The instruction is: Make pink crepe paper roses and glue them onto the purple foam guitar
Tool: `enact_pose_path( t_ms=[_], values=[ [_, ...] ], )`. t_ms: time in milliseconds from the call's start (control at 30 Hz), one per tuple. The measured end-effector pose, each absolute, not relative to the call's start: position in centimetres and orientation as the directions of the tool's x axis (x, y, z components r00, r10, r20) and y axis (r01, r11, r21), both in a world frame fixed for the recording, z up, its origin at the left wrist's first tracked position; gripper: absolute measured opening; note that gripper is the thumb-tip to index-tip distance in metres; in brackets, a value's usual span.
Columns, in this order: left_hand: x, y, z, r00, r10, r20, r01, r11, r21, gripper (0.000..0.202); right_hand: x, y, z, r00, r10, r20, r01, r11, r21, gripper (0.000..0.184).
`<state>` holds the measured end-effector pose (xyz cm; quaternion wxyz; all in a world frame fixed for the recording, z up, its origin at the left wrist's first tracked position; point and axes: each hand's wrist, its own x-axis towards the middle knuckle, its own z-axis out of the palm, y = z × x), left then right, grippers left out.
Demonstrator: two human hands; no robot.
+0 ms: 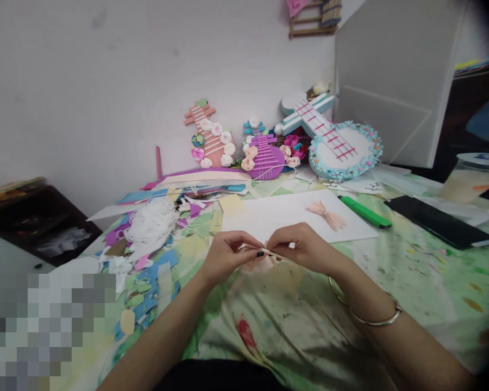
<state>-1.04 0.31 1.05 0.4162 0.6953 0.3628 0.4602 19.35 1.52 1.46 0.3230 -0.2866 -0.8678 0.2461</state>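
My left hand (230,255) and my right hand (305,247) meet over the near part of the table, fingertips pinched close together. Between them is a pale peach paper piece (258,264), thin and strip-like along its upper edge, with soft folds hanging below the fingers. Its exact shape is partly hidden by the fingers. Just beyond my hands lies a white sheet (264,214). On that sheet rests a peach paper bundle (327,214), pinched at its middle and fanned out at the ends. To its right is a green utility knife (364,212).
Paper scraps (146,288) and a heap of white string (151,222) cover the left side. Decorated lute-shaped crafts, one blue and white (342,149) and one purple (267,157), lean at the back. A black phone (436,220) and a plastic tub (472,179) are on the right.
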Motion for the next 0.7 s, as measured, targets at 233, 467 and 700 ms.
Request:
enact_pose_path(
  t_ms=[233, 467, 700],
  values=[
    [-0.95, 0.26, 0.96, 0.33, 0.878, 0.348, 0.152, -0.413, 0.898, 0.018, 19.23, 1.58, 1.3, -0.63, 0.609, 0.482, 0.298, 0.763, -0.573, 0.015],
    [-1.02, 0.37, 0.9, 0.325, 0.882, 0.341, 0.162, -0.407, 0.899, 0.014, 19.46, 1.57, 1.73, -0.635, 0.605, 0.481, 0.253, 0.751, -0.61, 0.023],
    [-1.03, 0.4, 0.78, 0.295, 0.899, 0.324, 0.189, -0.388, 0.902, 0.016, 19.76, 1.0, 1.88, -0.627, 0.714, 0.312, 0.248, 0.563, -0.789, 0.026]
  ],
)
